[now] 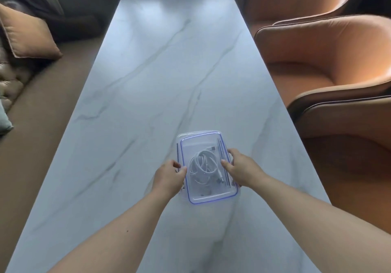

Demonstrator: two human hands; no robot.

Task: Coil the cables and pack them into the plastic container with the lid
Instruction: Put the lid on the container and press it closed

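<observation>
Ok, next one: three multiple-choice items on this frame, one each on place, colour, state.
1. Where is the white cable? A) inside the container B) beside the container C) on a chair
2. The trim of the lid is: A) red B) green C) blue
3. The left hand and right hand: A) both flat on the table B) each holds a side of the lid C) both off the lid
Answers: A, it shows through the clear lid; C, a blue line rims it; B, both pinch opposite edges.

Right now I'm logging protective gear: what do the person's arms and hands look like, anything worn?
No sleeves show: the left arm and right arm are uncovered to the picture's edge. The left hand and right hand carry no gloves, rings or watch.
</observation>
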